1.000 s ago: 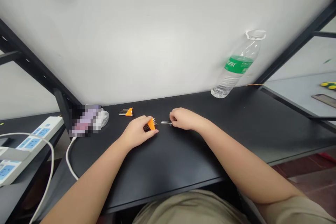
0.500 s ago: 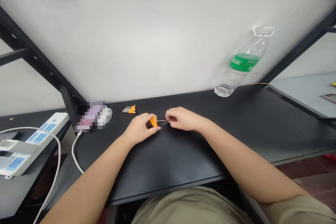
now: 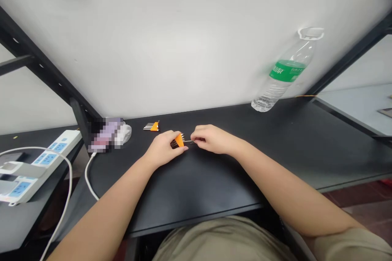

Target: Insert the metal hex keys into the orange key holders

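Observation:
My left hand [image 3: 163, 149] is closed round an orange holder [image 3: 179, 140] with several dark and metal rods through it. Just to its right, my right hand [image 3: 211, 139] pinches a thin metal rod [image 3: 188, 141] whose left end reaches the holder. Another short dark rod shows by my right fingertips, partly hidden. Farther back on the black table, a second orange holder [image 3: 155, 126] lies with several silver rods pointing left.
A clear bottle with a green label [image 3: 287, 71] stands by the wall at the back right. At left are a blurred item, a clear plastic bundle [image 3: 123, 134], a white cable [image 3: 87, 175] and a power strip [image 3: 45, 165].
My right hand has moved slightly left, bringing the thin rod closer to the orange holder. My left hand keeps its hold.

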A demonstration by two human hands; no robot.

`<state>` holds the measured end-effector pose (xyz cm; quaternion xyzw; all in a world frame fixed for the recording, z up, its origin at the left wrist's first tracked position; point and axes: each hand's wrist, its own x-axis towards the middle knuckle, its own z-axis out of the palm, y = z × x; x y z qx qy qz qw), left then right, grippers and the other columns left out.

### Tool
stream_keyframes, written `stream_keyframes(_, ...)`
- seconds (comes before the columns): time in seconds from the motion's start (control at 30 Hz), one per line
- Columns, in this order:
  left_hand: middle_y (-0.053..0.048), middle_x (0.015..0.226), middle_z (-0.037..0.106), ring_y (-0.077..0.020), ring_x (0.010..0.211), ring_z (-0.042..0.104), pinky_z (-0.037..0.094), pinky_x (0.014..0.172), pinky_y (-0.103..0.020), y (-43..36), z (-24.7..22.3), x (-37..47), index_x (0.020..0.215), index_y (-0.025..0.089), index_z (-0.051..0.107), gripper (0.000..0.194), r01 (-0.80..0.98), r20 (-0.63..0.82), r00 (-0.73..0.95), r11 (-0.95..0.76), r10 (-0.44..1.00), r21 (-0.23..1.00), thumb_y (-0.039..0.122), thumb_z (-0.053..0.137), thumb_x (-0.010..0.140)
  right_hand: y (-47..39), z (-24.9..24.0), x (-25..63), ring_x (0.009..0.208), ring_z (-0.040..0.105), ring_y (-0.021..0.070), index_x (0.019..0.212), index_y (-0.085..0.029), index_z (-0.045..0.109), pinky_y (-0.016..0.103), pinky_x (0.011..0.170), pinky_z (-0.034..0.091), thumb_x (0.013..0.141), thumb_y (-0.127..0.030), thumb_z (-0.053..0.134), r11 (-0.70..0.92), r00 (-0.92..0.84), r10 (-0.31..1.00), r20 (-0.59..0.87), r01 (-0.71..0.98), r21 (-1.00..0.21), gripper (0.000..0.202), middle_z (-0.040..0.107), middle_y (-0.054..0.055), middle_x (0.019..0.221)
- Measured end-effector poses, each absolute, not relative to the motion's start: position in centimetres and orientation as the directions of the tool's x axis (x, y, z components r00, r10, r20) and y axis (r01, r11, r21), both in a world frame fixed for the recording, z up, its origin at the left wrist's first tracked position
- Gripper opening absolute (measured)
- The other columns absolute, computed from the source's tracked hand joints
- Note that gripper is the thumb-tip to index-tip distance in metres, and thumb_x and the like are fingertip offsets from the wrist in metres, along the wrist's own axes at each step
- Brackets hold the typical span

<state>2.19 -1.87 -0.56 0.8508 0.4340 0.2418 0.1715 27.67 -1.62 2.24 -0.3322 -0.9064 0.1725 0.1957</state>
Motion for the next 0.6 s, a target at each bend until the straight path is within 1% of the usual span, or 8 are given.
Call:
stream_keyframes(0.3,-0.001,0.083,0.063,-0.0183,0.073,0.057,0.044,0.070,-0.032,-1.91,-0.47,2.14,0.095,0.024,0.067,0.027,0.654,0.260,0.509,-0.565,0.821,0.503,0.046,0.075,0.083,-1.70,2.35,27.70,0.077,0.057,0.0159,0.093,-0.019,0.072,0.028,0.073,0.043,0.094,-0.013,0.058,0.727,-0.721,0.658,0.216,0.533,-0.433,0.016,0.064,0.004,0.088)
stream_keyframes(0.43,-0.001,0.085,0.063,-0.0183,0.074,0.058,0.045,0.071,-0.031,-1.95,-0.43,2.11,0.097,0.024,0.067,0.028,0.649,0.266,0.510,-0.568,0.818,0.506,0.047,0.075,0.083,-1.66,2.35,27.73,0.078,0.058,0.0162,0.094,-0.020,0.073,0.028,0.073,0.044,0.094,-0.014,0.059,0.715,-0.713,0.668,0.214,0.536,-0.448,0.016,0.064,0.004,0.088)
stream_keyframes(0.6,-0.002,0.086,0.063,-0.0180,0.074,0.057,0.045,0.070,-0.031,-1.99,-0.36,2.18,0.095,0.023,0.067,0.028,0.643,0.261,0.517,-0.571,0.815,0.510,0.048,0.075,0.083,-1.58,2.38,27.90,0.079,0.059,0.0164,0.096,-0.019,0.074,0.029,0.074,0.044,0.096,-0.014,0.058,0.713,-0.711,0.669,0.216,0.532,-0.457,0.016,0.066,0.005,0.090)
